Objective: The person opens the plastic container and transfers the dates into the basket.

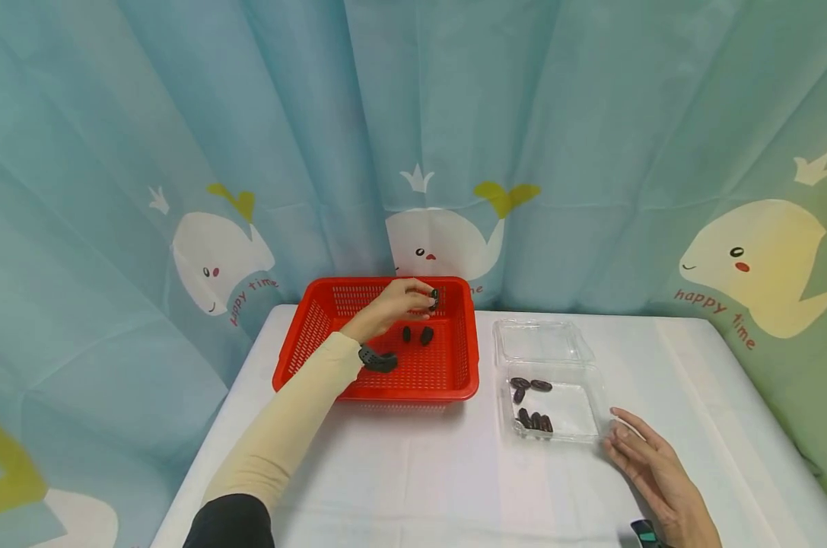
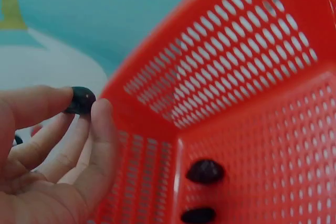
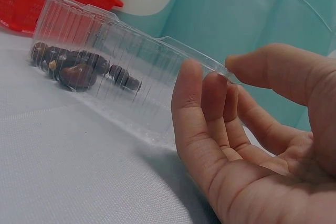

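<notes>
Approx. 6 dates point(image 1: 541, 386) sit along the clear box's point(image 1: 564, 438) L edge, L hand point(image 1: 399, 301) pinches 1 nr the basket's point(image 1: 386, 393) far R corner, 2 others point(image 1: 427, 336) apparently left there, R hand point(image 1: 660, 473) pinching the box's nr R corner.

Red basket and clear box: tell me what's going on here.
A person's left hand pinches a dark, date-like piece over the red basket, where two more pieces lie. The right hand holds the edge of the open clear box, which has several similar pieces inside.
</notes>
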{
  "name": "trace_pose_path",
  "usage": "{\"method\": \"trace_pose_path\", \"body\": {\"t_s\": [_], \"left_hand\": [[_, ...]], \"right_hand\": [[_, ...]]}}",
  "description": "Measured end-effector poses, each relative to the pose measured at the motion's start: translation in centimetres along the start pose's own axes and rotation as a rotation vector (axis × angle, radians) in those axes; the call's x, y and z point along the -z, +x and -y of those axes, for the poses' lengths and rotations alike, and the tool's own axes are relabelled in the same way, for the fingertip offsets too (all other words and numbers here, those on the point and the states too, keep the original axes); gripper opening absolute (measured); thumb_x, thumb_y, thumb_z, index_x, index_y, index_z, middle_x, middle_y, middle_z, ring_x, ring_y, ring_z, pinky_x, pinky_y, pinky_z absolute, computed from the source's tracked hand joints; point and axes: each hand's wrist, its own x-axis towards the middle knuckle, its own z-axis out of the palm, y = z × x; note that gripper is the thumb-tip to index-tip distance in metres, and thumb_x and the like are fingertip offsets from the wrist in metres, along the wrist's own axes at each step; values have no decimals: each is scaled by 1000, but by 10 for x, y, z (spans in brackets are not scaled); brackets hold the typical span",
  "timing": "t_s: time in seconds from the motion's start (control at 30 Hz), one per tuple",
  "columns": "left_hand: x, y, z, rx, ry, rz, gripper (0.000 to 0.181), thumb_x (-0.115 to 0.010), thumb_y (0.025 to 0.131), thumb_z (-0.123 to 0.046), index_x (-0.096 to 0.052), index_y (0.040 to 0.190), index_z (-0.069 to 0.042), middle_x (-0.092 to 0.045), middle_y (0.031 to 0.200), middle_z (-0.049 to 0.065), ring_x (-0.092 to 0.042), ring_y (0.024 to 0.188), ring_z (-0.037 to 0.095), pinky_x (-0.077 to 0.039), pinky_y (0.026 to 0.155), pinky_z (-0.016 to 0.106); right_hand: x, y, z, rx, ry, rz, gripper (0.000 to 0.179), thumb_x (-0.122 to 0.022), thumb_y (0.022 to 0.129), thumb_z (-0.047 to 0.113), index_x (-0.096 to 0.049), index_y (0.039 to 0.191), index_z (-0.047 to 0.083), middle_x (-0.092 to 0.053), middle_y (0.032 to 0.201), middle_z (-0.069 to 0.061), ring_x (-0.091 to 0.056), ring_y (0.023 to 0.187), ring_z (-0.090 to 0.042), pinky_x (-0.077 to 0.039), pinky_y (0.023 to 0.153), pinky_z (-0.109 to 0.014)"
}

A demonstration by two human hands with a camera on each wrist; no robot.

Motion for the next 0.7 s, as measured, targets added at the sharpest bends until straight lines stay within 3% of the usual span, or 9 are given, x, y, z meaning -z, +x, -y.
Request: {"method": "trace_pose_path", "body": {"t_s": [0.1,0.37,0.53,0.7], "left_hand": [[8,0,9,30,-3,-36,39,-64,102,-6,-58,140,2,-67,116,15,-72,96,21,-51,109,52],[25,3,29,138,-57,-134,39,-61,103,-2,-58,142,3,-64,123,16,-68,90,15,-55,105,45],[33,5,38,192,-78,-183,37,-58,104,-1,-59,141,5,-65,122,17,-70,88,17,-55,106,44],[37,8,49,205,-44,-208,37,-58,104,-1,-59,140,7,-63,131,22,-70,90,17,-58,102,41]], "right_hand": [[0,0,0,2,8,3,38,-50,109,5,-68,124,34,-66,111,8,-69,98,-6,-59,95,-24],[-1,0,0,-10,-5,-14,37,-50,109,6,-68,122,35,-66,109,9,-69,98,-6,-59,95,-23],[-1,0,0,-7,3,-16,37,-50,109,5,-69,122,35,-67,109,9,-70,99,-6,-59,95,-24],[0,0,0,0,-3,-9,37,-50,109,6,-69,123,35,-67,110,9,-69,99,-6,-59,95,-24]]}}
